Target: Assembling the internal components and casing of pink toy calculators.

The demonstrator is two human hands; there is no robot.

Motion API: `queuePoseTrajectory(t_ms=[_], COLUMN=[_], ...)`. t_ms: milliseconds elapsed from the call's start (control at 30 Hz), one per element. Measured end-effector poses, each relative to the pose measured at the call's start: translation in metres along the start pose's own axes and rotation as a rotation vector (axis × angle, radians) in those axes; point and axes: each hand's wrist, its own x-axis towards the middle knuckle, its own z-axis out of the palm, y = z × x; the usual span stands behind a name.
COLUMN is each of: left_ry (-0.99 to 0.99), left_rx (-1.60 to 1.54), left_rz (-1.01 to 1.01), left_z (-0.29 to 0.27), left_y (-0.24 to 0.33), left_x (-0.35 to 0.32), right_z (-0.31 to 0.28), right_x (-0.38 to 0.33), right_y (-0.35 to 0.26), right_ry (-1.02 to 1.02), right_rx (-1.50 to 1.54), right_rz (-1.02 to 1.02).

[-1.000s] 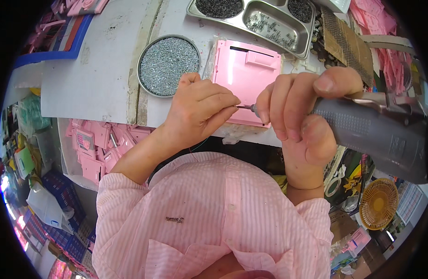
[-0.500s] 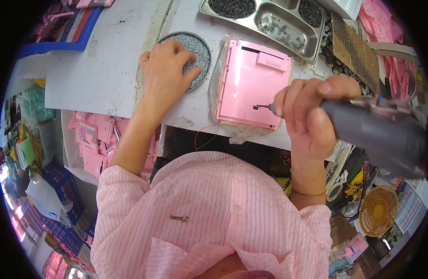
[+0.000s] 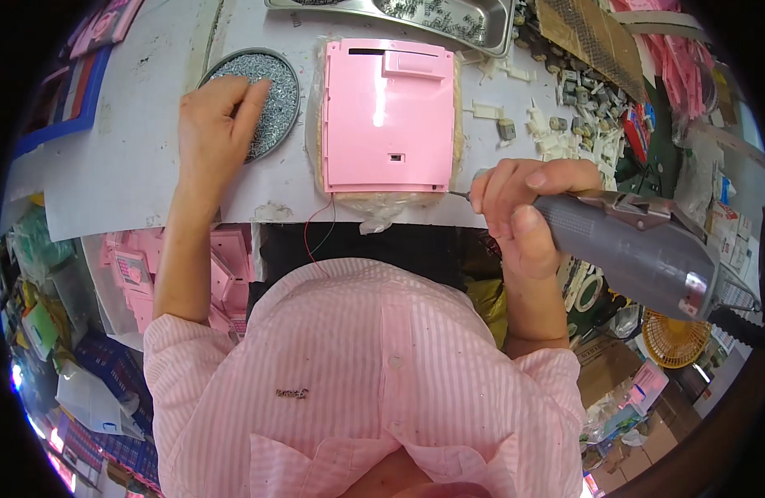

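Note:
My right hand (image 3: 519, 212) is wrapped around a dark grey electric screwdriver (image 3: 635, 249). Its thin bit points left and ends close to the lower right corner of a pink plastic casing (image 3: 386, 116); whether it touches cannot be told. The casing lies on a wrapped pad (image 3: 378, 205), with a red and a dark thin wire (image 3: 309, 228) trailing off its lower left corner. Over a round dish (image 3: 298, 95) full of small silvery screws (image 3: 274, 116), my left hand (image 3: 216, 124) has its fingers drawn together. Its fingertips are partly hidden, and any screw between them does not show.
A steel compartment tray (image 3: 486, 33) with small metal parts stands at the back. White and grey small parts (image 3: 577, 120) lie heaped at the right, near a cardboard piece (image 3: 590, 46). A bin of pink casings (image 3: 141, 266) sits below the table's left edge.
The view has shifted, so the table things sit farther left. My left hand's spread fingers have closed together over the screws. The screwdriver bit has gone from the casing's small slot to its lower right corner.

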Motion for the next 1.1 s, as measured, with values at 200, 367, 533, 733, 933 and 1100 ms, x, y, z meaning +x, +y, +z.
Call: queuePoseTrajectory(t_ms=[200, 367, 533, 733, 933, 1100], left_ry=[-0.093, -0.058, -0.003, 0.030, 0.030, 0.052], left_rx=[-0.297, -0.223, -0.360, -0.396, -0.410, -0.364], left_rz=[0.108, 0.400, 0.492, 0.482, 0.461, 0.287], left_z=[0.006, 0.024, 0.046, 0.056, 0.060, 0.057], left_y=[0.067, 0.098, 0.117, 0.122, 0.119, 0.105], left_x=[-0.003, -0.021, -0.024, -0.023, -0.019, 0.005], right_z=[0.006, -0.003, 0.009, 0.007, 0.001, -0.016], right_x=[-0.004, 0.001, 0.019, 0.024, 0.024, 0.050], right_y=[0.016, 0.013, -0.025, -0.031, -0.024, 0.013], right_ry=[-0.043, -0.165, -0.040, -0.123, -0.105, 0.015], right_rx=[-0.024, -0.095, 0.155, 0.205, 0.268, 0.039], right_rz=[-0.008, -0.019, -0.028, -0.078, -0.074, -0.155])
